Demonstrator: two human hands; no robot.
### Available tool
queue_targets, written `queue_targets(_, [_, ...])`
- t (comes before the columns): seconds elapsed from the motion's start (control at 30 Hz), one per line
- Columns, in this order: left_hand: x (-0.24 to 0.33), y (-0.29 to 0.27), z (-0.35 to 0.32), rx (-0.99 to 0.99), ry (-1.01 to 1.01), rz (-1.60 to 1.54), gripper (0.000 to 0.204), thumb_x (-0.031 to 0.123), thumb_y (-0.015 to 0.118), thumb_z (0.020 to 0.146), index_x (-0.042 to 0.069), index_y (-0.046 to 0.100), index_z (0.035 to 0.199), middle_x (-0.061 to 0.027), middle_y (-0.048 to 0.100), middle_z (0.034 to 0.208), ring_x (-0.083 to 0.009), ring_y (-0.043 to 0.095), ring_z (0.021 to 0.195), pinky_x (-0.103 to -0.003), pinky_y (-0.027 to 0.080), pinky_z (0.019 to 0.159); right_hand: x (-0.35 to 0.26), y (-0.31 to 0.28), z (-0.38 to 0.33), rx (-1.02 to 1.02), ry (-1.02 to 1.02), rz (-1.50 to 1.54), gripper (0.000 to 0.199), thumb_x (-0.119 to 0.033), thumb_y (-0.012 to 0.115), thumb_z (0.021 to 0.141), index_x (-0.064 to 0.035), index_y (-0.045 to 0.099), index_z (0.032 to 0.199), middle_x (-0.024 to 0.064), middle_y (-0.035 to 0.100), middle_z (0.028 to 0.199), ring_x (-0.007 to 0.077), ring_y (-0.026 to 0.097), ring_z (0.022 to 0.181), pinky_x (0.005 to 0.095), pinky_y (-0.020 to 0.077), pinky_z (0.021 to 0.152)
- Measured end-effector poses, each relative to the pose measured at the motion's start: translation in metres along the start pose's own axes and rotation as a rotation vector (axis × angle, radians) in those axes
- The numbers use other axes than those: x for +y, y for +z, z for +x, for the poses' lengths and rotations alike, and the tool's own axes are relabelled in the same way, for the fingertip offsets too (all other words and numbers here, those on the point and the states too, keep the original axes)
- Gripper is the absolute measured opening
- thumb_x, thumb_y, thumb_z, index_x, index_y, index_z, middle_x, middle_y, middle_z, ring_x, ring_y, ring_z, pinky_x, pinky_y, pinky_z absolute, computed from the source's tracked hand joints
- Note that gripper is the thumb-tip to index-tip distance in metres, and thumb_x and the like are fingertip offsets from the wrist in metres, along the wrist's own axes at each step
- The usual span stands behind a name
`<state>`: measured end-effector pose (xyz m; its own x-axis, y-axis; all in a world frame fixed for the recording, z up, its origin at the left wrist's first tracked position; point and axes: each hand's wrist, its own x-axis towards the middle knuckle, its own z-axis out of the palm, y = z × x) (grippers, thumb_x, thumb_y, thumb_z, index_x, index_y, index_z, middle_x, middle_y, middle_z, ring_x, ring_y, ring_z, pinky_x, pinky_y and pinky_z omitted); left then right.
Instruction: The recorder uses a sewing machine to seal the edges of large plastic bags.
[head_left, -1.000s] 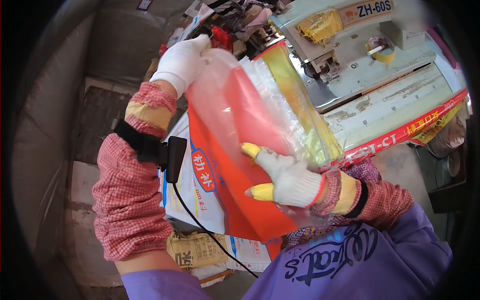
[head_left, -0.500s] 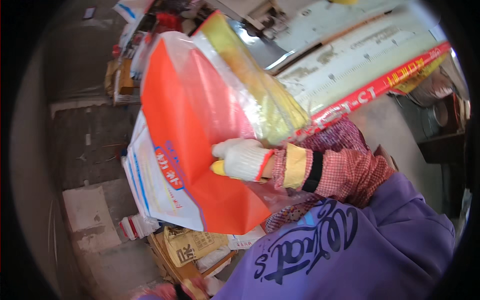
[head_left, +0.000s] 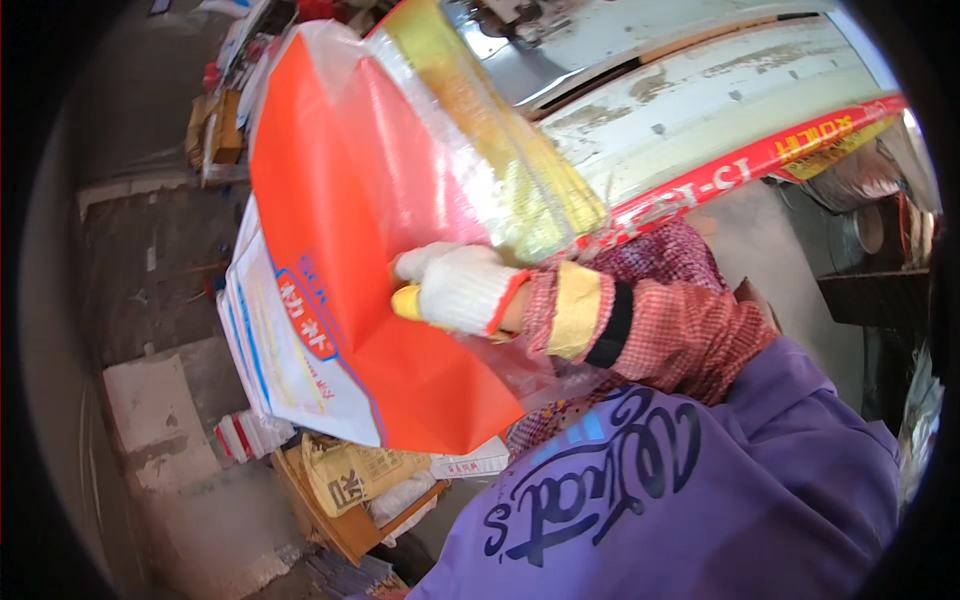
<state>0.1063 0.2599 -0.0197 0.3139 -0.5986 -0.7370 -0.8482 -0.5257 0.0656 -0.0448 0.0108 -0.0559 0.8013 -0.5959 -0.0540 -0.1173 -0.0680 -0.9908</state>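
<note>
Right hand [head_left: 460, 290], in a white glove with yellow fingertips, lies at the frame centre, fingers curled on the orange bag [head_left: 340, 220]; a firm grip appears likely, though the fingertips are partly hidden. The bag stands tilted, running from 11 o'clock to 6 o'clock. Its clear yellow-printed layer [head_left: 500, 150] faces the worktop [head_left: 700, 110] at 1 o'clock. Left hand: out of view.

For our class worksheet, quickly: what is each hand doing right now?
Left hand: not in view.
Right hand: gloved, grip closed on the orange woven sack, beside its clear plastic liner.
</note>
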Motion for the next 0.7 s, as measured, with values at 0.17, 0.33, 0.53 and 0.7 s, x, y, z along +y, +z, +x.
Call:
queue_targets(0.17, [0.0, 0.005, 0.012, 0.038, -0.015, -0.047, 0.034, 0.024, 0.048, 0.088, 0.002, 0.047, 0.114, -0.0124, 0.055, 0.11, -0.0229, 0.054, 0.1, -0.032, 0.041, 0.088, 0.01, 0.007, 0.005, -0.044, -0.046, -0.096, 0.034, -0.028, 0.052, 0.076, -0.0074, 0.06, 0.102, 0.0154, 0.061, 0.098, 0.0308, 0.058, 0.092, 0.0397, 0.0461, 0.078])
queue_targets(0.33, [0.001, 0.009, 0.018, 0.062, 0.004, -0.071, 0.033, 0.024, 0.049, 0.088, 0.002, 0.048, 0.112, -0.0121, 0.056, 0.109, -0.0229, 0.055, 0.099, -0.031, 0.042, 0.087, 0.011, 0.014, 0.005, 0.013, -0.059, -0.021, 0.033, -0.028, 0.052, 0.077, -0.0088, 0.06, 0.103, 0.0148, 0.061, 0.096, 0.0302, 0.059, 0.09, 0.039, 0.0464, 0.076])
queue_targets(0.53, [0.005, 0.011, 0.03, 0.075, 0.028, -0.093, 0.031, 0.023, 0.05, 0.088, 0.001, 0.05, 0.109, -0.0118, 0.057, 0.108, -0.0229, 0.056, 0.097, -0.031, 0.043, 0.086, 0.012, 0.015, 0.003, -0.018, -0.017, -0.055, 0.032, -0.027, 0.053, 0.078, -0.0094, 0.06, 0.104, 0.0155, 0.061, 0.097, 0.03, 0.058, 0.092, 0.0387, 0.0456, 0.078])
queue_targets(0.7, [0.018, 0.012, 0.048, 0.083, 0.051, -0.116, 0.029, 0.022, 0.051, 0.087, 0.001, 0.051, 0.107, -0.0115, 0.058, 0.107, -0.0229, 0.057, 0.096, -0.031, 0.044, 0.084, 0.014, 0.019, 0.004, 0.037, -0.049, -0.01, 0.033, -0.03, 0.053, 0.075, -0.0102, 0.062, 0.1, 0.0134, 0.061, 0.098, 0.0291, 0.057, 0.094, 0.0381, 0.0446, 0.081])
